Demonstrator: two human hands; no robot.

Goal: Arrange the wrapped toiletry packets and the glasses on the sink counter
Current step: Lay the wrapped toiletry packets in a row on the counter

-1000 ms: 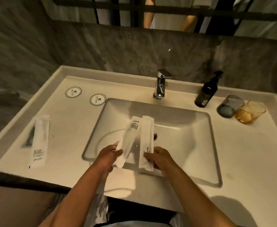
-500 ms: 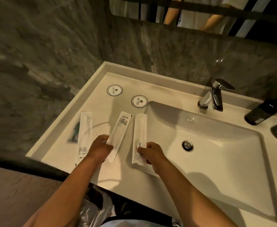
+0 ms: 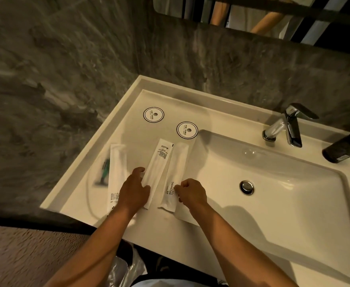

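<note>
Head view: your left hand lies flat, fingers loosely spread, on the lower end of the middle packet on the sink counter, left of the basin. Your right hand is curled nearly closed, fingertips pinching the lower edge of the packet marked "BRUSHING TEETH", which lies just beside the middle one, near the basin's rim. A third packet lies flat further left, near the counter's raised edge, with a dark green item showing under its wrapper. Two round printed coasters sit behind the packets. The chrome faucet and a dark pump bottle stand at the right; the glasses cannot be made out clearly.
</note>
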